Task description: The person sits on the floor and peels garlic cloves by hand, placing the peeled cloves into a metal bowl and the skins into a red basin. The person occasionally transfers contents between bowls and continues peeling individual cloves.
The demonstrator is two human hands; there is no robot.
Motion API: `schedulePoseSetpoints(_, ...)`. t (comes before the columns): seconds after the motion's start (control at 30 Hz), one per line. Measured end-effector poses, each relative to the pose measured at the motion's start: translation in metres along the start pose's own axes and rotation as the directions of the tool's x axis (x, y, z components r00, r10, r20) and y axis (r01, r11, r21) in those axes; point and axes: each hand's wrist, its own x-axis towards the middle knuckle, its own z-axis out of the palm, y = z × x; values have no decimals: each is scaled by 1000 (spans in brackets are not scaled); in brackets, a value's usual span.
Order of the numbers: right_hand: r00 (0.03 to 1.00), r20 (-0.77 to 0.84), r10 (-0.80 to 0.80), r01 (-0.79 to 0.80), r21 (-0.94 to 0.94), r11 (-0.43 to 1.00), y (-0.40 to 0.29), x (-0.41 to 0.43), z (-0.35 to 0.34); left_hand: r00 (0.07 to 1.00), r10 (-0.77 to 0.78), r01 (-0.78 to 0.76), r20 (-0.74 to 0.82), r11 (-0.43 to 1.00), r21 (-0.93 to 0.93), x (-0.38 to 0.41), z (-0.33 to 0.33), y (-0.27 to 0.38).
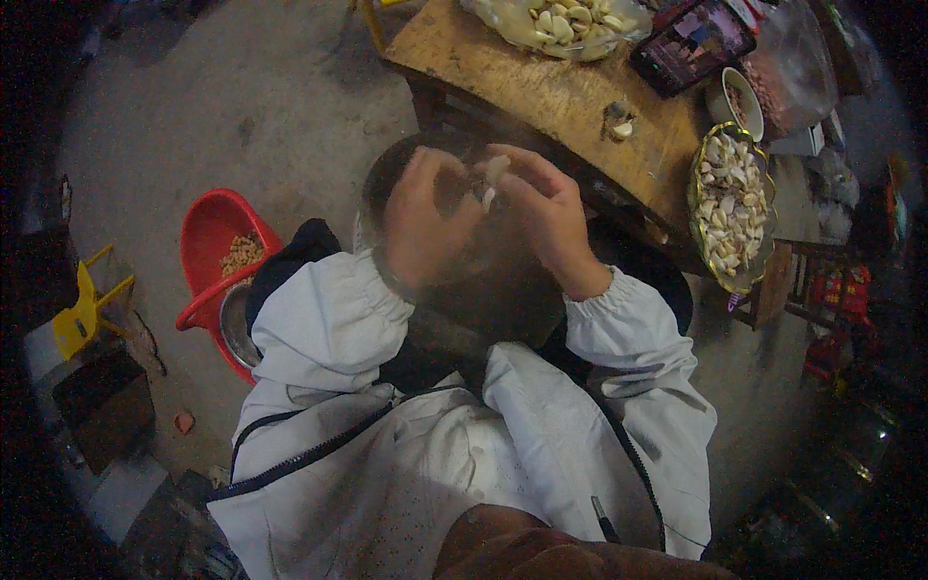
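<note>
My right hand [554, 210] pinches a pale garlic clove [497, 168] between thumb and fingertips. My left hand [431, 225] is blurred by motion, its fingers curled close to the clove. A whitish scrap, perhaps garlic skin [489, 199], shows by the left thumb tip; whether the left fingers grip it is unclear. Both hands are above a dark round container [380, 170], mostly hidden by them. On the wooden table [507, 69], a single garlic clove [621, 131] lies beside a small dark scrap. A gold-rimmed, scalloped dish [697, 210] on the right holds many garlic cloves.
A clear plastic bag [500, 25] of peeled cloves sits at the table's far side. Near it are a lit screen device [692, 47], a small bowl [755, 119] and a bag of reddish grains [776, 94]. On the floor, left, are a red basket [199, 232] and a yellow stool [76, 319].
</note>
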Motion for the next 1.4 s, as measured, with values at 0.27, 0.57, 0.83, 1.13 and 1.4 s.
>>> schedulePoseSetpoints(0.27, 973, 53, -224, 226, -399, 889, 9, -4, 3, 940, 338, -338, 38, 916, 215, 11, -9, 3)
schedulePoseSetpoints(0.57, 916, 131, -379, 380, -587, 715, 6, -3, 4, 920, 387, -387, 56, 882, 269, 11, -12, 1)
schedulePoseSetpoints(0.83, 898, 153, -412, 417, -596, 686, 3, -4, 8, 934, 352, -357, 66, 900, 250, 9, -10, -1)
schedulePoseSetpoints(1.13, 998, 0, -70, 69, -223, 972, 0, -11, 14, 973, 229, -222, -27, 961, 164, 6, -5, 2)
schedulePoseSetpoints(1.4, 995, -45, 90, -79, 204, 976, -4, -6, 10, 976, 208, -216, 70, 964, 154, -2, -3, -2)
